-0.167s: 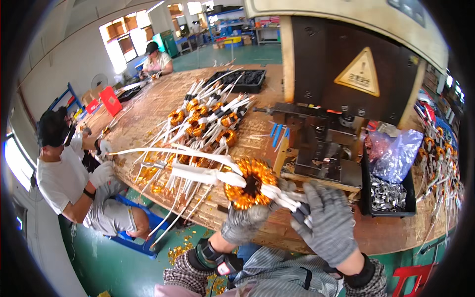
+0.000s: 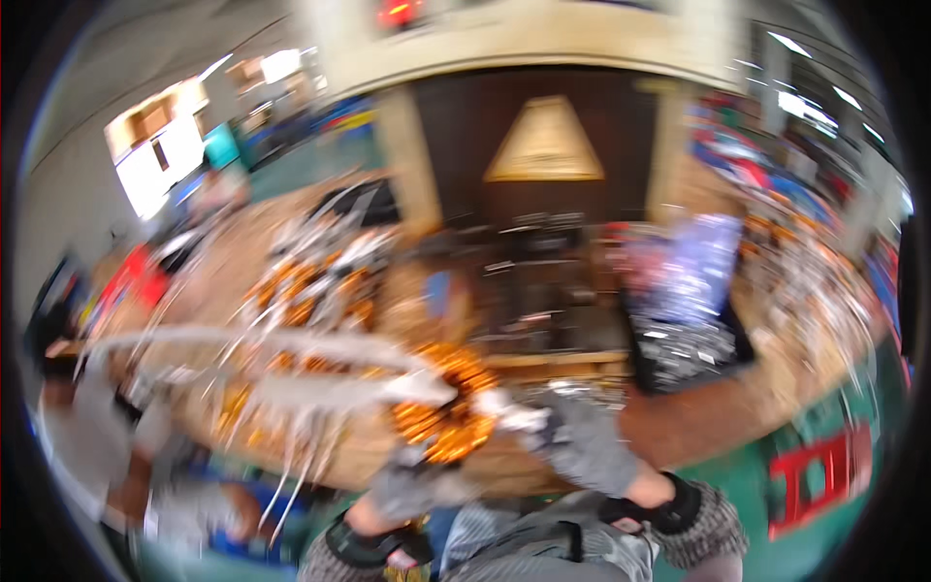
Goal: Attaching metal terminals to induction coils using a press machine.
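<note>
An orange copper-wound ring coil point(image 2: 467, 438) hangs in front of me over the table's near edge. My left hand point(image 2: 419, 485) is closed on its lower side, the fingers partly hidden behind the ring and blurred. Long white sleeved leads point(image 2: 320, 390) stretch from the coil toward the left. On its other side, short white leads point(image 2: 519, 415) run into my right hand point(image 2: 587, 446), whose gloved fingers are closed around their dark ends. Both hands wear grey gloves. Motion blur hides the finer detail of the grip.
A press-like machine point(image 2: 529, 281) stands ahead. Right of it, a black tray point(image 2: 745, 357) holds small shiny metal pieces and a clear plastic bag point(image 2: 703, 252). Coils are heaped left point(image 2: 310, 286) and right point(image 2: 805, 257). A person point(image 2: 87, 446) sits at left; a red stool point(image 2: 824, 475) stands at lower right.
The view has swung right, so the machine and tray now sit farther left and the picture is smeared. My hands still hold the coil and its leads.
</note>
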Demonstrator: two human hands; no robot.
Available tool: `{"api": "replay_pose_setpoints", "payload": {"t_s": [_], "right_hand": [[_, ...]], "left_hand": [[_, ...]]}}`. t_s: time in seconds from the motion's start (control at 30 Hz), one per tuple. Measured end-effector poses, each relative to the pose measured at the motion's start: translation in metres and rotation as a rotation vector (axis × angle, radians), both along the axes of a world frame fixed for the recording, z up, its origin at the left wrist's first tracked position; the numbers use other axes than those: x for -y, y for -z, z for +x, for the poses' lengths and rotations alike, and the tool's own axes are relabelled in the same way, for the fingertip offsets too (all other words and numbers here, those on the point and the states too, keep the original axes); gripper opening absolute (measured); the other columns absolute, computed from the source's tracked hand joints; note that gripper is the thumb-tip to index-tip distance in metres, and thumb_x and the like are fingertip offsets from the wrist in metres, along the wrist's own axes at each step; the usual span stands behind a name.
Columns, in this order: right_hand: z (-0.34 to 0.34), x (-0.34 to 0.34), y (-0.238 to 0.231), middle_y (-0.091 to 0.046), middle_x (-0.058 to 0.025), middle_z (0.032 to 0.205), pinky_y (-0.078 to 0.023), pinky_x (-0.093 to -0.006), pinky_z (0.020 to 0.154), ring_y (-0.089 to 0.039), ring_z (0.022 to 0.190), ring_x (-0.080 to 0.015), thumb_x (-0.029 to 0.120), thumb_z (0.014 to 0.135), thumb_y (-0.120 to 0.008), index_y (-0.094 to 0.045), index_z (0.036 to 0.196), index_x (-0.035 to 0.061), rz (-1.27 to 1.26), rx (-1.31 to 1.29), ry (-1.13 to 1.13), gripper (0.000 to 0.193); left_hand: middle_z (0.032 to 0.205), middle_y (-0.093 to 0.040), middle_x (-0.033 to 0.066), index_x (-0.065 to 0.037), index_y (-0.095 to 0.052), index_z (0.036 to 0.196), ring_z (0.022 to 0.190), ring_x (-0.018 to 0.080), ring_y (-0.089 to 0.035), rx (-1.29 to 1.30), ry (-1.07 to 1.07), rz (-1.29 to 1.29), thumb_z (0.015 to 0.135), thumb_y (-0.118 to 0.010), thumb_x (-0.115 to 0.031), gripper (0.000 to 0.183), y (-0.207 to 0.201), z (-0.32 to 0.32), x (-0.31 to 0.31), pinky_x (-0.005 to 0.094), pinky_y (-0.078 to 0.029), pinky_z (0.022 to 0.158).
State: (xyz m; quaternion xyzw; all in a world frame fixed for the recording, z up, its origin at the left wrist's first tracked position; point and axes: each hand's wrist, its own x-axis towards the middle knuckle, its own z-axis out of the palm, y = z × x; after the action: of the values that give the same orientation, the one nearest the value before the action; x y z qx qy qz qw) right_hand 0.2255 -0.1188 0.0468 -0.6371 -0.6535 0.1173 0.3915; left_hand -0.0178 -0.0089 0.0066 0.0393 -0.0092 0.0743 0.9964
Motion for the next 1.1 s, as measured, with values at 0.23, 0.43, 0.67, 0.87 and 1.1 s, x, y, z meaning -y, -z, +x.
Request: {"api": "replay_pose_setpoints", "payload": {"t_s": [0.23,0.43,0.67,0.87,1.1], "right_hand": [[0.042,0.036,0.069,-0.059,-0.0093,0.099,-0.042,-0.0317,0.087,-0.056,0.09,-0.0256,0.018,0.082,-0.063,-0.051,0.119,0.0103,0.419,-0.451,-0.081,0.04],[0.082,0.177,0.03,-0.054,0.0018,0.073,-0.041,-0.0196,0.051,-0.049,0.059,-0.0055,0.033,0.085,-0.06,-0.054,0.103,0.0037,0.384,-0.969,0.5,0.035],[0.127,0.249,0.057,-0.045,0.0045,0.056,-0.03,-0.0196,0.036,-0.04,0.042,-0.0041,0.039,0.086,-0.057,-0.05,0.08,0.01,0.577,-0.925,1.017,0.03],[0.163,0.27,0.085,-0.045,0.0027,0.053,-0.029,-0.0202,0.035,-0.039,0.04,-0.0054,0.038,0.089,-0.052,-0.048,0.076,0.0112,0.74,-0.994,1.145,0.03],[0.224,0.276,0.091,-0.043,0.0033,0.052,-0.028,-0.0199,0.034,-0.039,0.039,-0.0057,0.031,0.088,-0.054,-0.048,0.073,0.0116,0.705,-0.949,1.22,0.025]], "left_hand": [[0.098,-0.055,0.0086,-0.002,-0.045,0.119,0.085,0.0245,-0.053,-0.553,-0.335,0.579,0.086,-0.052,-0.026,0.042,-0.039,0.049,0.001,0.0372,-0.044,0.076],[0.113,-0.055,0.0157,0.002,-0.043,0.126,0.1,0.0248,-0.056,-0.495,-0.42,1.743,0.085,-0.059,-0.031,0.054,-0.039,0.062,0.019,0.0372,-0.044,0.089],[0.1,-0.06,0.0138,-0.002,-0.043,0.126,0.086,0.0223,-0.059,-0.99,-0.715,1.352,0.087,-0.052,-0.004,0.04,0.074,0.0,-0.039,0.0346,-0.052,0.064],[0.059,-0.05,0.0041,-0.011,-0.054,0.087,0.046,0.0184,-0.041,-1.656,-0.756,1.129,0.086,-0.041,-0.048,0.04,0.266,-0.103,-0.197,0.035,-0.035,0.043],[0.068,-0.054,0.0052,-0.01,-0.056,0.09,0.062,0.019,-0.05,-1.342,-0.324,1.233,0.084,-0.038,-0.055,0.049,0.263,-0.062,-0.199,0.0363,-0.042,0.056]]}}
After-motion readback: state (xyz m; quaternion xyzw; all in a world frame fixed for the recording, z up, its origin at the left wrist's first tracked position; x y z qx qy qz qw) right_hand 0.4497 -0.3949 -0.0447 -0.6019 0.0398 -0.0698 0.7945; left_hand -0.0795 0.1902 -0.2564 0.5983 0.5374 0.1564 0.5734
